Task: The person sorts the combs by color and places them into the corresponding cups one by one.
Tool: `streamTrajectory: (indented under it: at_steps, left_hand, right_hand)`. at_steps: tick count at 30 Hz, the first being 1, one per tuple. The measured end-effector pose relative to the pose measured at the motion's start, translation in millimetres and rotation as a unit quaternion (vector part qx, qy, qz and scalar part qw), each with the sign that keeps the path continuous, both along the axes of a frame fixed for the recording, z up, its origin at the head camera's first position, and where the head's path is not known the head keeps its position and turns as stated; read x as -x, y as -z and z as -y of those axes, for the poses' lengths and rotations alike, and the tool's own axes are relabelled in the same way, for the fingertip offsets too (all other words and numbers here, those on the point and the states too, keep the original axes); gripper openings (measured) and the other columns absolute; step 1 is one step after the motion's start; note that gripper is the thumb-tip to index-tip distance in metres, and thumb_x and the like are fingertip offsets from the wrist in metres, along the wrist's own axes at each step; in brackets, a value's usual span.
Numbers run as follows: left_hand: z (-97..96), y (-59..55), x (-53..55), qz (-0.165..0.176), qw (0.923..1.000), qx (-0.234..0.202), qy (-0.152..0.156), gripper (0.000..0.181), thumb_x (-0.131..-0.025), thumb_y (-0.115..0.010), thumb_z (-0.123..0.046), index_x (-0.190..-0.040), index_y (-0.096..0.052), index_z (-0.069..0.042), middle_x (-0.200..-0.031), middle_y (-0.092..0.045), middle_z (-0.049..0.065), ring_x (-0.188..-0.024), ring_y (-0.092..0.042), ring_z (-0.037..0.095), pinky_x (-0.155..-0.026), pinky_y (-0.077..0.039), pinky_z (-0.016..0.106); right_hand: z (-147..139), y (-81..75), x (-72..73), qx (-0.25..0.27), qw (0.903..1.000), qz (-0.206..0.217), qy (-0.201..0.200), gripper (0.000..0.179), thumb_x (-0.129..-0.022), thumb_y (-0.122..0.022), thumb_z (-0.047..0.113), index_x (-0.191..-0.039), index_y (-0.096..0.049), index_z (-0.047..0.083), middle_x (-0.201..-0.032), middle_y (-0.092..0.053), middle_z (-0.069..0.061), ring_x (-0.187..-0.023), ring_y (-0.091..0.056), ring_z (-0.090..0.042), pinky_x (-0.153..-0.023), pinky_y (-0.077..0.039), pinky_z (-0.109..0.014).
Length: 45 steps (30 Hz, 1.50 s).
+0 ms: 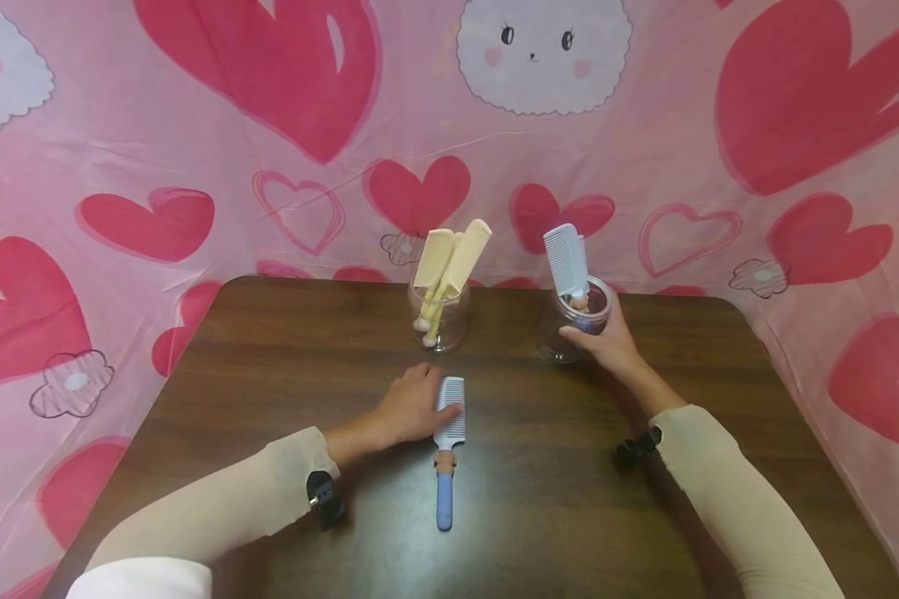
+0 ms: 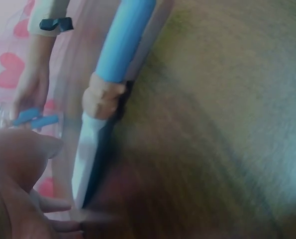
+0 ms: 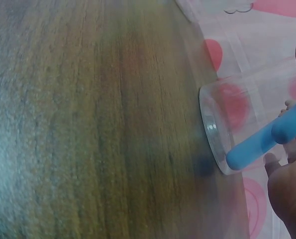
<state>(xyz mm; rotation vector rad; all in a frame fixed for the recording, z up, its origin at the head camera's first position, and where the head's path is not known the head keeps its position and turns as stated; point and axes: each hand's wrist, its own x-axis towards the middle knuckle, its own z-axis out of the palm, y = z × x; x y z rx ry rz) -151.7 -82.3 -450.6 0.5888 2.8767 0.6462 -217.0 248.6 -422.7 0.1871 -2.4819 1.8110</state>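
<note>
A pale comb with a blue-violet handle lies on the table, its handle towards me. My left hand is at its toothed end, thumb across the teeth and fingers along the left edge. In the left wrist view the fingertips are right at the comb's white edge, the thumb a little apart. My right hand grips a clear jar from its right side. Pale blue combs stand in this jar, heads up; their blue handles show through the wall.
Another clear jar, holding several cream-yellow combs, stands left of the gripped jar near the table's back edge. The dark wooden table meets a pink heart-patterned cloth behind. Each wrist carries a black strap.
</note>
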Motion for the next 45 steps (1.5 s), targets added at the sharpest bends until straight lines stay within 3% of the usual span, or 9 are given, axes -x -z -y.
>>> streamTrajectory:
  at_steps: [10,19,24,29,32,35,38,42,45]
  left_hand:
    - [-6.0,9.6,-3.6,0.0,0.9991,0.04,-0.012,0.071,-0.089,-0.073,-0.054,-0.134,-0.057,-0.002,-0.139,-0.052,0.022,-0.129,-0.048,0.037,-0.107,-0.041,0.055]
    - [-15.3,6.3,-0.6,-0.02,0.9963,0.082,-0.015,0.078,-0.081,-0.079,-0.057,-0.127,-0.056,0.001,-0.12,-0.053,0.02,-0.116,-0.05,0.036,-0.094,-0.048,0.05]
    - [-19.1,4.8,5.4,-0.005,0.998,0.057,-0.028,0.069,-0.078,-0.085,-0.048,-0.117,-0.055,0.0,-0.105,-0.056,0.016,-0.101,-0.058,0.033,-0.08,-0.054,0.048]
    - [-16.5,1.4,14.1,0.047,0.9975,-0.034,-0.039,0.046,-0.084,-0.082,-0.025,-0.112,-0.056,0.001,-0.093,-0.064,0.012,-0.084,-0.065,0.027,-0.068,-0.055,0.041]
    - [-12.8,-2.5,18.5,0.101,0.9854,-0.128,-0.049,0.031,-0.086,-0.077,-0.009,-0.108,-0.058,0.004,-0.086,-0.066,0.013,-0.072,-0.066,0.025,-0.059,-0.057,0.035]
    - [-9.1,-7.5,21.9,0.167,0.9606,-0.212,-0.067,0.024,-0.09,-0.071,0.001,-0.109,-0.06,0.01,-0.084,-0.066,0.015,-0.065,-0.067,0.022,-0.051,-0.058,0.032]
    - [-5.7,-13.4,25.0,0.217,0.937,-0.26,-0.087,0.024,-0.095,-0.066,0.002,-0.116,-0.062,0.012,-0.084,-0.068,0.017,-0.065,-0.068,0.022,-0.051,-0.059,0.034]
    - [-0.9,-22.2,28.3,0.243,0.9227,-0.284,-0.095,0.026,-0.099,-0.061,0.0,-0.122,-0.062,0.013,-0.089,-0.07,0.019,-0.069,-0.069,0.021,-0.055,-0.061,0.035]
    - [2.3,-28.0,29.7,0.254,0.917,-0.293,-0.096,0.028,-0.101,-0.06,-0.002,-0.124,-0.061,0.013,-0.095,-0.07,0.02,-0.072,-0.068,0.021,-0.057,-0.061,0.036]
  right_hand:
    - [-2,2.4,0.2,0.001,1.0,0.0,-0.003,0.093,-0.087,-0.078,0.002,-0.156,-0.016,0.0,-0.154,-0.032,-0.024,-0.141,-0.033,-0.037,-0.121,-0.023,-0.055]
    - [-2,2.7,1.4,0.0,1.0,0.0,0.001,0.093,-0.087,-0.078,0.002,-0.156,-0.016,0.001,-0.154,-0.033,-0.024,-0.141,-0.034,-0.036,-0.121,-0.025,-0.054]
    - [-2,1.8,1.6,-0.001,1.0,0.001,-0.001,0.093,-0.087,-0.078,0.002,-0.156,-0.016,0.001,-0.153,-0.033,-0.024,-0.141,-0.035,-0.036,-0.12,-0.026,-0.054]
    - [-2,1.7,1.6,-0.001,1.0,0.002,-0.001,0.092,-0.087,-0.077,0.001,-0.156,-0.016,0.001,-0.153,-0.034,-0.023,-0.139,-0.036,-0.034,-0.12,-0.028,-0.053]
    - [-2,1.5,1.3,0.0,1.0,0.004,-0.003,0.093,-0.087,-0.077,0.001,-0.157,-0.016,0.001,-0.153,-0.033,-0.024,-0.139,-0.035,-0.034,-0.12,-0.028,-0.053]
    - [-1,0.8,0.2,-0.001,1.0,0.006,-0.004,0.093,-0.087,-0.077,0.002,-0.157,-0.015,0.0,-0.153,-0.032,-0.024,-0.139,-0.035,-0.036,-0.12,-0.027,-0.055]
    - [-2,0.4,-0.3,-0.004,1.0,0.008,-0.002,0.094,-0.088,-0.077,0.003,-0.157,-0.014,0.001,-0.154,-0.032,-0.025,-0.141,-0.033,-0.037,-0.12,-0.026,-0.056]
    - [-2,0.5,0.0,-0.007,0.9999,0.007,-0.003,0.094,-0.088,-0.078,0.004,-0.157,-0.014,0.001,-0.154,-0.031,-0.025,-0.142,-0.032,-0.038,-0.121,-0.024,-0.056]
    - [-2,1.4,1.0,-0.006,1.0,0.005,-0.003,0.093,-0.088,-0.077,0.003,-0.157,-0.015,0.0,-0.154,-0.032,-0.025,-0.142,-0.033,-0.037,-0.121,-0.025,-0.055]
